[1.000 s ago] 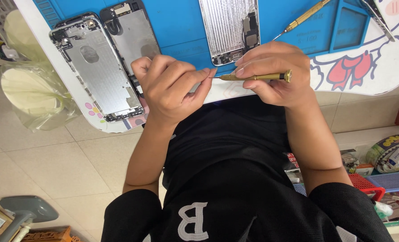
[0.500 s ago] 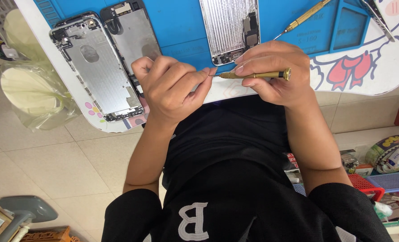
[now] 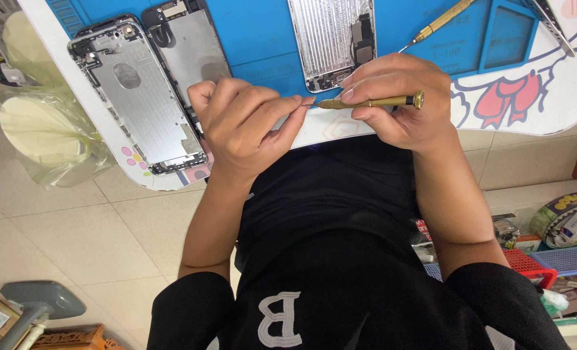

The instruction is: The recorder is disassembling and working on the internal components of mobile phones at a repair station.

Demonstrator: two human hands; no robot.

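Note:
My right hand (image 3: 399,97) grips a small brass-coloured screwdriver (image 3: 373,102) held level, its tip pointing left. The tip meets the fingertips of my left hand (image 3: 246,126), which is curled tight around something too small to make out. Both hands hover at the near edge of a blue work mat (image 3: 262,45). A bare silver phone housing (image 3: 139,97) lies to the left, a dark screen assembly (image 3: 194,45) beside it, and a ribbed silver phone part (image 3: 330,39) just beyond my hands.
A second brass screwdriver (image 3: 441,19) lies on the mat at upper right beside a recessed blue tray (image 3: 506,35). A plastic-wrapped stool (image 3: 39,129) stands left of the white table (image 3: 548,97). Red and blue baskets (image 3: 548,266) of clutter sit on the tiled floor at right.

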